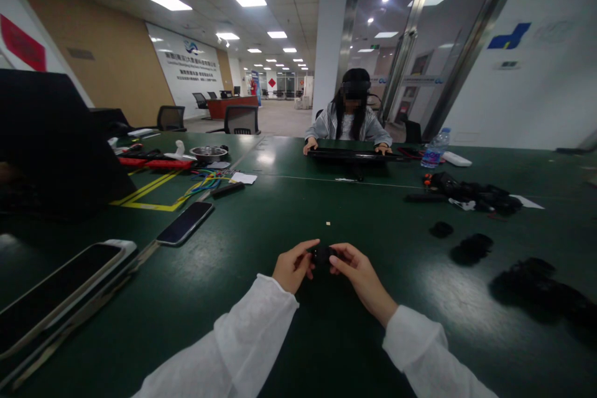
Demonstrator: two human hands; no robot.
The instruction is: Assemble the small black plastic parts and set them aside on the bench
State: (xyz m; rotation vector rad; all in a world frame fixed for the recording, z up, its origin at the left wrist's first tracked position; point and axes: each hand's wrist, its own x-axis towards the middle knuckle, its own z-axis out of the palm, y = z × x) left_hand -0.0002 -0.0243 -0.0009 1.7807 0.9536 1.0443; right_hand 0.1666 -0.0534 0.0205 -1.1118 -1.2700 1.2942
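Note:
Between my two hands, above the dark green table [261, 323], is a small rounded black part [321, 255]; its exact kind does not show. My left hand [293, 266] grips its left side with thumb and fingers. From the other side, my right hand [355, 270] pinches it, the thumb lying across its near face. My fingers cover part of it. Just beyond, a tiny pale square piece [328, 223] lies on the table.
Black parts [471, 246] and a dark heap [480, 193] lie to the right, near a water bottle [435, 149]. Leftward are phones [185, 224], coloured wires [205, 183] and a metal bowl [209, 153]. Opposite sits a person [347, 115] with hands on a black panel [352, 154].

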